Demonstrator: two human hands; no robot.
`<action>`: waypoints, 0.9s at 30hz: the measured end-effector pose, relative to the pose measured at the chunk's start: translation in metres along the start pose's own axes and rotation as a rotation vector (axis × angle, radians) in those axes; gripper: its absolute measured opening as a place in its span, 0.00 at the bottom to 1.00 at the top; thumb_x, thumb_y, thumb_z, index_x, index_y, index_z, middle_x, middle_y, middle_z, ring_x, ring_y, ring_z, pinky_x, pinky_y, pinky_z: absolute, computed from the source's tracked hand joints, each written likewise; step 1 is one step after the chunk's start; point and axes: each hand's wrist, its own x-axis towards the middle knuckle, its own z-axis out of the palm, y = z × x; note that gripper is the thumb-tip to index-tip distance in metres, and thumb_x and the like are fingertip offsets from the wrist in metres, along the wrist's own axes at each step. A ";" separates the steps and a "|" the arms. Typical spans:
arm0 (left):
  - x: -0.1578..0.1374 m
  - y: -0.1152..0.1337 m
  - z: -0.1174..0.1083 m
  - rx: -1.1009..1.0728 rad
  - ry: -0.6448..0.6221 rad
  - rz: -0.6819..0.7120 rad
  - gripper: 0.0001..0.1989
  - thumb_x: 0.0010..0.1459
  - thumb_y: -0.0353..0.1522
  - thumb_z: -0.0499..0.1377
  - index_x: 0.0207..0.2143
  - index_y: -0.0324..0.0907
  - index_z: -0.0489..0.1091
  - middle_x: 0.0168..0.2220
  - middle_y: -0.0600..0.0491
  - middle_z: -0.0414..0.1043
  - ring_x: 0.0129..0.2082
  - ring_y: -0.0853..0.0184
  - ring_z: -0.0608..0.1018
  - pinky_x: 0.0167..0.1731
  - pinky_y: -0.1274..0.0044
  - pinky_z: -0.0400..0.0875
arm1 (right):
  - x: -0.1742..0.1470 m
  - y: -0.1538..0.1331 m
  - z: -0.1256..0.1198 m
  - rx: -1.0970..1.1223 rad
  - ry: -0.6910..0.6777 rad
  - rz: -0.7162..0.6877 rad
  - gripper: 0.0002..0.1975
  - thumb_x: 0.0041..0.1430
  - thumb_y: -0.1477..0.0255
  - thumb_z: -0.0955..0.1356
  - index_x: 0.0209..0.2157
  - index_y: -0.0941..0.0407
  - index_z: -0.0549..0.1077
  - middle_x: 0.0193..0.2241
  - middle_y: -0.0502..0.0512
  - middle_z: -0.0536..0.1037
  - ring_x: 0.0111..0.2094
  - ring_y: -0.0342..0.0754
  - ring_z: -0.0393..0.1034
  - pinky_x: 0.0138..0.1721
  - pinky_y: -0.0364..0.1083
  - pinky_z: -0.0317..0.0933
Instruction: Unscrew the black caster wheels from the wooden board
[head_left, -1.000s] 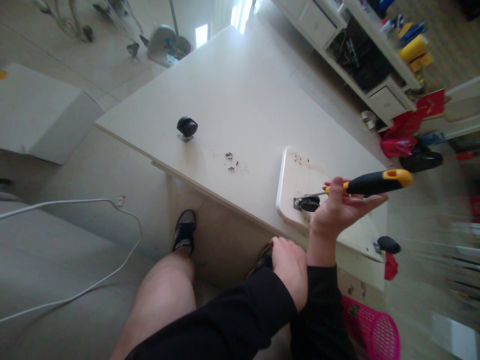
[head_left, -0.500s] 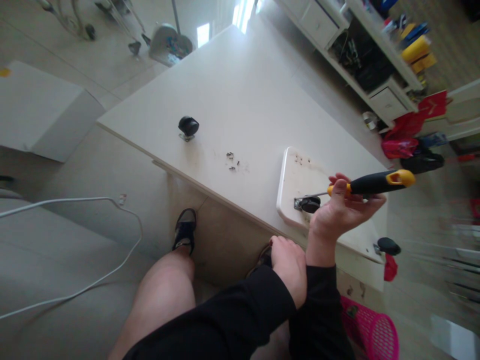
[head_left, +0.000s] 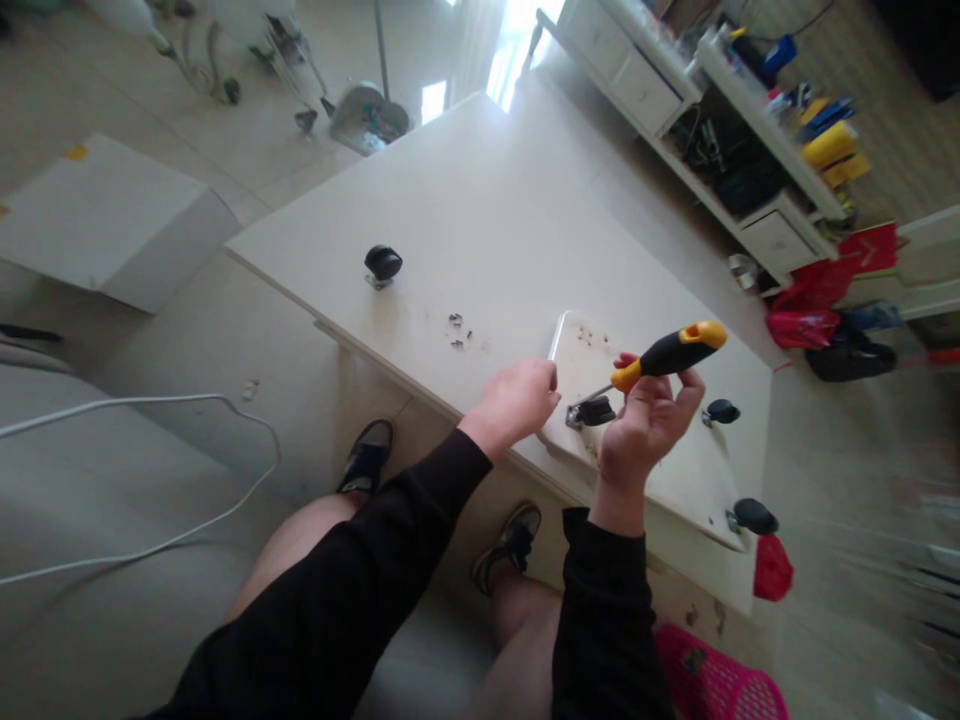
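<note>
My right hand (head_left: 651, 425) grips a screwdriver (head_left: 679, 349) with a black and yellow handle, tilted, its tip pointing down at the metal plate of a black caster wheel (head_left: 598, 410). That caster sits at one corner of a white rounded board (head_left: 581, 360) lying on a large white panel. Just left of the caster is my left hand (head_left: 519, 398), its fingers curled together; whatever they may pinch is hidden. Two more casters, one farther right (head_left: 724, 411) and one near the front corner (head_left: 756, 516), are on the board.
Another caster (head_left: 384, 263) stands on the white panel (head_left: 480, 200), with several small screws (head_left: 456, 321) nearby. A white box (head_left: 112, 220) and a white cable (head_left: 150, 400) are at left. A pink basket (head_left: 720, 680) is below right, a white cabinet (head_left: 645, 85) behind.
My left hand has moved from beside my right wrist up to the board's left edge by the caster. The screwdriver has shifted left in the view, which has also shifted.
</note>
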 end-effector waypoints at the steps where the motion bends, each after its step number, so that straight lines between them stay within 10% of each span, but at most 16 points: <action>1: 0.006 0.001 0.003 -0.085 0.013 0.054 0.13 0.67 0.30 0.62 0.52 0.39 0.79 0.49 0.43 0.84 0.49 0.57 0.83 0.52 0.68 0.76 | 0.000 0.000 -0.001 0.007 -0.022 0.004 0.19 0.68 0.62 0.69 0.55 0.53 0.64 0.40 0.53 0.84 0.43 0.46 0.82 0.47 0.50 0.73; 12: 0.031 0.010 0.018 -0.453 -0.039 0.323 0.09 0.67 0.28 0.62 0.42 0.36 0.84 0.30 0.53 0.79 0.27 0.72 0.75 0.34 0.78 0.71 | 0.002 -0.004 -0.005 0.066 -0.141 0.028 0.15 0.71 0.67 0.65 0.56 0.52 0.63 0.44 0.54 0.85 0.47 0.46 0.83 0.52 0.54 0.76; 27: 0.036 0.006 0.025 -0.438 0.028 0.410 0.06 0.67 0.27 0.61 0.40 0.37 0.79 0.39 0.50 0.84 0.32 0.72 0.78 0.39 0.78 0.72 | 0.006 -0.001 0.004 0.039 0.018 0.054 0.22 0.57 0.69 0.76 0.50 0.51 0.66 0.37 0.44 0.76 0.41 0.46 0.83 0.47 0.51 0.78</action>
